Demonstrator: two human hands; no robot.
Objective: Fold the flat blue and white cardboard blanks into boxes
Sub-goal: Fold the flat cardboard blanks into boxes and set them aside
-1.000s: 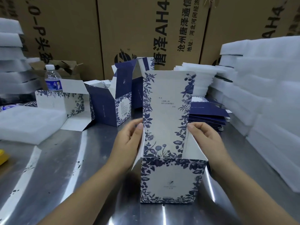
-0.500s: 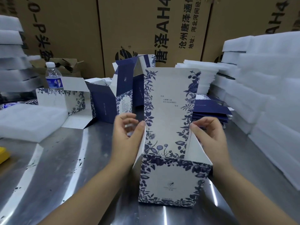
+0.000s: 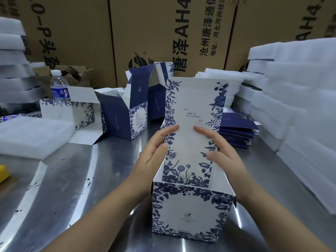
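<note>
A brushed stainless-steel surface (image 3: 63,188) fills the foreground, scuffed with dark flecks and streaked with pale reflections of overhead light. Behind its far edge stands a wall of large brown corrugated cartons (image 3: 145,33) printed with black Chinese characters, with a smaller open brown carton (image 3: 72,73) and a clear water bottle (image 3: 59,86) at its back left. Stacks of white foam sheets (image 3: 300,106) rise along its right side and more foam stacks (image 3: 12,70) along its left, where a loose foam pad (image 3: 31,135) lies flat on it.
</note>
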